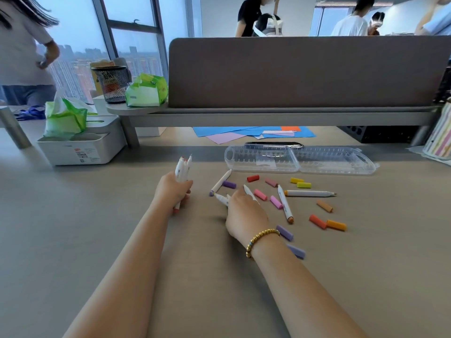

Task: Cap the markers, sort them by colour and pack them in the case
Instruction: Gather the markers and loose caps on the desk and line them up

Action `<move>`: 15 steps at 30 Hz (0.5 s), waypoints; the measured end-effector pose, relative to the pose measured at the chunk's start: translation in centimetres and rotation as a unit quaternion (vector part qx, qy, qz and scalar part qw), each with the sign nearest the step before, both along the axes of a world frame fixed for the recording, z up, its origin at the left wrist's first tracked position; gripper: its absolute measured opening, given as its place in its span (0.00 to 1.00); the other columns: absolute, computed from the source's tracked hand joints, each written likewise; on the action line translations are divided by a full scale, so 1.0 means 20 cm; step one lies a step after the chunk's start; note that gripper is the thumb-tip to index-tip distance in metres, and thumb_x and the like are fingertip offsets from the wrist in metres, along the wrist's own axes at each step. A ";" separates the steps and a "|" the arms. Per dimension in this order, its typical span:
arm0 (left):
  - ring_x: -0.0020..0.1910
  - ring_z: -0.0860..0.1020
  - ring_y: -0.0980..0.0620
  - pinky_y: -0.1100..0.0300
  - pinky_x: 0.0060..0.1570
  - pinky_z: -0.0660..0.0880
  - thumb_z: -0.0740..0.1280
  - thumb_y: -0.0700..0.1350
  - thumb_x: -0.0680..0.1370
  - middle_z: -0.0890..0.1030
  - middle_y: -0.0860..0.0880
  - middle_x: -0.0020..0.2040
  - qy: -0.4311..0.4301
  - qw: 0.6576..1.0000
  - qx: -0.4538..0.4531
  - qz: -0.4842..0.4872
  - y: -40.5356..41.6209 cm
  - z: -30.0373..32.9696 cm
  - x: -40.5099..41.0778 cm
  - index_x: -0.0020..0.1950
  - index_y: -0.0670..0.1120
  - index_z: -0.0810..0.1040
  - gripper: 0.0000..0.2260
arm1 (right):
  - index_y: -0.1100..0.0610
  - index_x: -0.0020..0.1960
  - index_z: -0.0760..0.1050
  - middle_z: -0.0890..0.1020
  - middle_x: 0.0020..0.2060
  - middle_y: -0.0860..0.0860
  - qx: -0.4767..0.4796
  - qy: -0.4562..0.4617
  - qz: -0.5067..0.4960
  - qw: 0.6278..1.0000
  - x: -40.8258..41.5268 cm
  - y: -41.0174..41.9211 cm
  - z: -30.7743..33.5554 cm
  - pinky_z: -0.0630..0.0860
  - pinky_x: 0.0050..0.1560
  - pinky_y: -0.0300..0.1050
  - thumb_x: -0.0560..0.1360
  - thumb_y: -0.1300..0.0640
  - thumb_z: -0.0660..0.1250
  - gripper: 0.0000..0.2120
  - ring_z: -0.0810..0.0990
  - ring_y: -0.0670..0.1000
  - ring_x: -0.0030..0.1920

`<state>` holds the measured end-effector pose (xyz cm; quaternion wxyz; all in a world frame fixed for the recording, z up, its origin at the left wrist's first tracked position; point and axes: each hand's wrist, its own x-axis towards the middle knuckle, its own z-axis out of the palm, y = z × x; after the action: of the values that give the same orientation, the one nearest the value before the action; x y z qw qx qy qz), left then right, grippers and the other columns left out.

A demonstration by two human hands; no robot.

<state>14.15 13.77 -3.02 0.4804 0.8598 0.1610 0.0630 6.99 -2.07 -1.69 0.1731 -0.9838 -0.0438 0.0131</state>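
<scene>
My left hand (174, 189) is shut on a bundle of uncapped white markers (183, 168), held upright above the desk. My right hand (244, 211) rests on the desk, its fingers closing on two white markers (223, 199) lying there. Three more white markers lie loose: a purple-ended marker (220, 182), an orange-ended marker (285, 203) and a yellow-ended marker (310, 193). Several loose caps lie around them, among them a red cap (253, 178), pink caps (260, 194), yellow caps (300, 182), orange caps (336, 225) and purple caps (284, 232). The clear plastic case (300, 159) lies open behind them.
Coloured paper sheets (253, 134) lie under the desk shelf (268, 113). A white organiser box (80, 147) with a green tissue pack stands at left. A mesh pen cup (112, 84) is on the shelf. A striped cup (439, 140) stands at right. People move behind the divider.
</scene>
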 end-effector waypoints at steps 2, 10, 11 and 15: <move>0.22 0.70 0.50 0.62 0.26 0.68 0.65 0.43 0.75 0.74 0.47 0.29 -0.003 1.000 0.006 -0.001 0.00 0.00 0.00 0.43 0.42 0.71 0.05 | 0.54 0.71 0.64 0.75 0.60 0.54 -0.022 0.011 0.031 0.999 0.01 0.00 0.00 0.74 0.48 0.42 0.78 0.65 0.58 0.23 0.76 0.52 0.58; 0.26 0.72 0.48 0.61 0.27 0.70 0.66 0.46 0.75 0.73 0.47 0.30 0.001 0.997 0.063 -0.039 -0.11 0.02 0.06 0.39 0.46 0.70 0.08 | 0.60 0.58 0.72 0.74 0.39 0.52 0.004 -0.049 -0.061 0.997 0.10 -0.17 0.09 0.72 0.41 0.45 0.78 0.59 0.60 0.11 0.76 0.54 0.40; 0.29 0.73 0.46 0.61 0.27 0.70 0.67 0.47 0.75 0.73 0.47 0.31 0.009 0.995 0.085 -0.046 -0.13 0.02 0.07 0.41 0.45 0.70 0.08 | 0.61 0.57 0.73 0.74 0.39 0.52 0.005 -0.056 -0.072 0.996 0.11 -0.20 0.10 0.73 0.41 0.46 0.78 0.57 0.60 0.11 0.76 0.54 0.40; 0.33 0.72 0.48 0.61 0.28 0.67 0.68 0.51 0.74 0.71 0.49 0.33 0.032 0.982 0.172 -0.071 -0.21 0.01 0.10 0.46 0.44 0.71 0.12 | 0.60 0.57 0.72 0.75 0.40 0.53 0.029 -0.045 -0.091 0.994 0.12 -0.24 0.08 0.74 0.42 0.47 0.78 0.52 0.60 0.13 0.76 0.54 0.43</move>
<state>16.19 9.57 -2.75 0.3229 0.9406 0.1012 0.0278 9.49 -6.89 -0.01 0.2003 -0.9779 0.0376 -0.0478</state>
